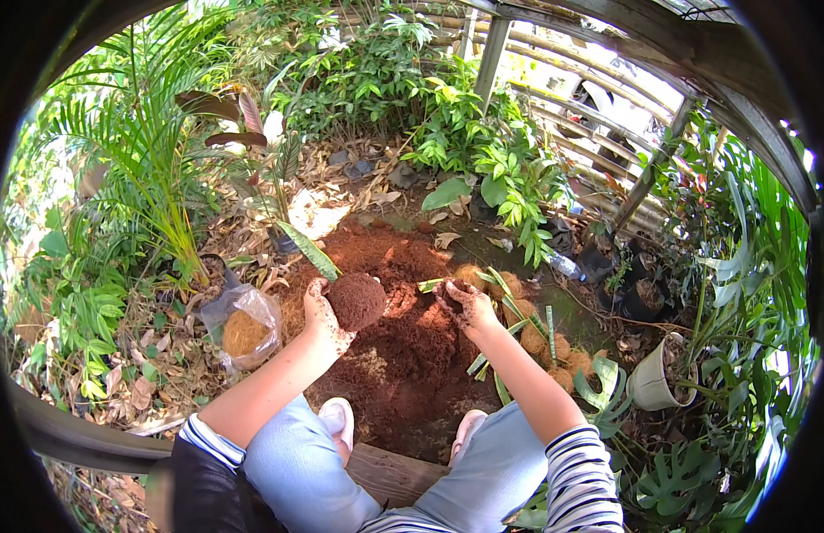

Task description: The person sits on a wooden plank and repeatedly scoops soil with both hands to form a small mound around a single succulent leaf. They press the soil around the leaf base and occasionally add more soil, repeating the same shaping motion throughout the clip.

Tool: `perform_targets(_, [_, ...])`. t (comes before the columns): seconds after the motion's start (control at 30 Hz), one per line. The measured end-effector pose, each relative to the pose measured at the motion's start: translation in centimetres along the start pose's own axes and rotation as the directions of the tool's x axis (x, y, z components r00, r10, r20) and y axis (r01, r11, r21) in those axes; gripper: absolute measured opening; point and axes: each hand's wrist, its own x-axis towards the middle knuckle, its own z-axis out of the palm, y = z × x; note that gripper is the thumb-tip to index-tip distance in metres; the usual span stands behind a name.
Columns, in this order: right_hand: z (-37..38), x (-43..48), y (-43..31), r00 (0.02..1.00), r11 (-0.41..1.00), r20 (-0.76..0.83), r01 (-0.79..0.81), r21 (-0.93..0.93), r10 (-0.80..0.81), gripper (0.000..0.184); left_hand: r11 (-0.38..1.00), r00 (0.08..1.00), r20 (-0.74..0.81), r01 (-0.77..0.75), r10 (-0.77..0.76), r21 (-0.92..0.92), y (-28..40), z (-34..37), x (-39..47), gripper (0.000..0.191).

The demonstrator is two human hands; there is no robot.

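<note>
A round ball of dark brown potting mix (356,302) rests in my left hand (324,316), whose fingers are partly hidden behind it. From the ball's upper left a variegated snake plant leaf (310,250) slants up; where its base ends is hidden. Crumbs of mix cling to my right hand (468,308), its fingers curled around a short snake plant leaf piece (428,285) that pokes out to the left. Below both hands spreads a heap of loose reddish-brown mix (412,353). Several cut leaf pieces (512,304) lie beside my right forearm, among fibre balls (533,338).
A clear plastic bag (270,310) holding tan fibre (244,333) stands at left. To the right are a plastic bottle (566,265) and a tipped white pot (651,378). A wooden plank (392,474) lies between my legs. Shrubs (385,86) and a bamboo fence (585,113) stand behind.
</note>
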Motion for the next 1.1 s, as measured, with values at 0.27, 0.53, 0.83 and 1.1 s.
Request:
perform_targets(0.27, [-0.10, -0.03, -0.24, 0.990, 1.000, 0.144, 0.004, -0.011, -0.002, 0.029, 1.000, 1.000, -0.013, -0.011, 0.011, -0.001, -0.21, -0.23, 0.29, 0.053])
perform_targets(0.53, [-0.33, 0.39, -0.06, 0.996, 0.995, 0.086, -0.027, 0.092, 0.019, 0.027, 1.000, 1.000, 0.008, -0.015, 0.015, 0.006, -0.23, -0.16, 0.24, 0.054])
perform_targets(0.83, [-0.18, -0.10, -0.85, 0.990, 0.974, 0.120, -0.096, 0.207, 0.072, 0.029, 0.997, 0.999, -0.013, -0.045, 0.046, 0.060, -0.15, -0.06, 0.04, 0.054])
perform_targets(1.1, [-0.64, 0.19, -0.40, 0.998, 0.998, 0.044, -0.037, 0.055, 0.035, 0.025, 0.999, 1.000, 0.000, -0.027, 0.027, 0.034, -0.15, -0.07, 0.02, 0.053])
